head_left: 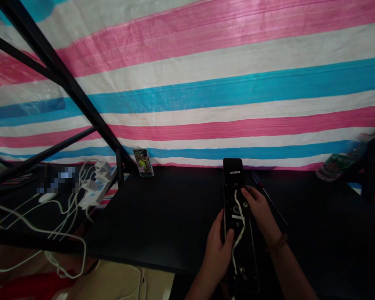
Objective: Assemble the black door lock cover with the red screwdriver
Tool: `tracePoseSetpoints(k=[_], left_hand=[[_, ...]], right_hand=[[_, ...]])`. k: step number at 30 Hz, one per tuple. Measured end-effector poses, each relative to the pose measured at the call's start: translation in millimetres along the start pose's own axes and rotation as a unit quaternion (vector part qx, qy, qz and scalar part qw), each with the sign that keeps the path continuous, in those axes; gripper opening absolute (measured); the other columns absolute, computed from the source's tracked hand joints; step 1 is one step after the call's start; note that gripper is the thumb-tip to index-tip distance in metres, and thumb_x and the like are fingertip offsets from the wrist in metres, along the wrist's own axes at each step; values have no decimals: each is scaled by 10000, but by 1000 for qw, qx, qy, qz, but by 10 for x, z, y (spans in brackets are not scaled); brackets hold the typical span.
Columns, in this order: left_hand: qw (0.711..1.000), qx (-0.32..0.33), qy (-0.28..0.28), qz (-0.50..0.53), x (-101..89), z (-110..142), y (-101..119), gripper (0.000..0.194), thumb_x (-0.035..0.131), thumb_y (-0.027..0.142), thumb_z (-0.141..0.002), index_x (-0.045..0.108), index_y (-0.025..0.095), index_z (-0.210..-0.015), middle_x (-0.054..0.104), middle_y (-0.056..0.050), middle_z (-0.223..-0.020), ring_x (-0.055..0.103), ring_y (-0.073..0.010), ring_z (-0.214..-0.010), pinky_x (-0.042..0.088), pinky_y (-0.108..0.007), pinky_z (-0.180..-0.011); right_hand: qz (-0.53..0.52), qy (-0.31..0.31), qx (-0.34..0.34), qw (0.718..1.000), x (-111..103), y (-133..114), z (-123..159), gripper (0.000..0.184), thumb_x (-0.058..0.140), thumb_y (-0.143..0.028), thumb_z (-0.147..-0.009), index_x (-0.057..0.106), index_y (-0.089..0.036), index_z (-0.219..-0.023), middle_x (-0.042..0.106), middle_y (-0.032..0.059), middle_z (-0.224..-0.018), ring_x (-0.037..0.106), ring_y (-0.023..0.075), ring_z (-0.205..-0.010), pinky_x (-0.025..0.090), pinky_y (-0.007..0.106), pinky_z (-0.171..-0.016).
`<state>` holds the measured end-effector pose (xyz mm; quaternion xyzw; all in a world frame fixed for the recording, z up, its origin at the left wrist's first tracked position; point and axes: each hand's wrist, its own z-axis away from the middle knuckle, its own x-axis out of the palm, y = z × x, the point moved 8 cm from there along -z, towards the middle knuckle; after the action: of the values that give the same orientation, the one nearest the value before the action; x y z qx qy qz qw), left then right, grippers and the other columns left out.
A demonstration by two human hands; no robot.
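A long, narrow black panel (248, 250) with a white cable (241, 225), small holes and round fittings along its face is held over the front of the dark table. My left hand (217, 250) grips its left edge, thumb on the face near the cable. My right hand (260, 208) holds the right edge higher up, with the thumb on the face and a bracelet at the wrist. The fingers beneath the panel are hidden. To the right of my right hand, a screwdriver (270, 199) with a dark handle and thin shaft lies on the table.
A phone (143, 162) with a lit screen leans against the striped sheet (206, 96) at the back. A clear bottle (334, 164) lies tilted at the right. Left of the table (156, 212) are a black metal frame (93, 118), a white power strip (96, 187) and tangled white cables.
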<state>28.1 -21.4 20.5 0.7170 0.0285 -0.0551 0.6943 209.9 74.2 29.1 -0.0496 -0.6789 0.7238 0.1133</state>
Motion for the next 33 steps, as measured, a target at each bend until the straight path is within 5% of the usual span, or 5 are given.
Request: tracePoseSetpoints(k=[3,6,10,27,33], left_hand=[[990,35,82,-109,-441,-69,94,301,545,369,-944,731,221,-1129,637,-126,-1300,596,-288,-1208,469,-442,-1044],[963,52,162,-207,-981,-236,91,245,577,354,-901,759,221,-996,688,-107,-1047,633,-293,-1031,500,-461,-950],[930,40,136,-339,-1318,-527,-67,255,588,314,-863,765,202,-1009,706,-96,-1003,616,-304,-978,498,-496,-923],[899,53,73,-429,-1233,-704,-153,316,637,404,-860,761,226,-1089,688,-80,-1058,617,-282,-999,502,-440,-921],[886,53,73,-455,-1086,-756,-127,250,557,356,-926,759,218,-977,702,-73,-1029,629,-275,-979,481,-424,-879]], right_hand=[[63,61,-68,994,-278,1,80,452,691,-543,-810,695,-172,-1067,733,114,-1071,684,271,-975,544,380,-830],[146,78,-101,981,-395,60,164,371,620,-507,-870,703,-169,-999,732,120,-1006,681,274,-924,537,405,-828],[182,66,-121,974,-328,73,222,333,568,-473,-905,698,-179,-993,728,109,-980,679,264,-892,541,378,-762],[197,60,-161,965,-252,10,248,278,525,-403,-941,687,-177,-955,715,90,-925,665,233,-848,525,337,-734],[270,188,-230,916,-537,-135,291,249,495,-350,-938,673,-178,-963,695,107,-946,647,251,-889,521,392,-822]])
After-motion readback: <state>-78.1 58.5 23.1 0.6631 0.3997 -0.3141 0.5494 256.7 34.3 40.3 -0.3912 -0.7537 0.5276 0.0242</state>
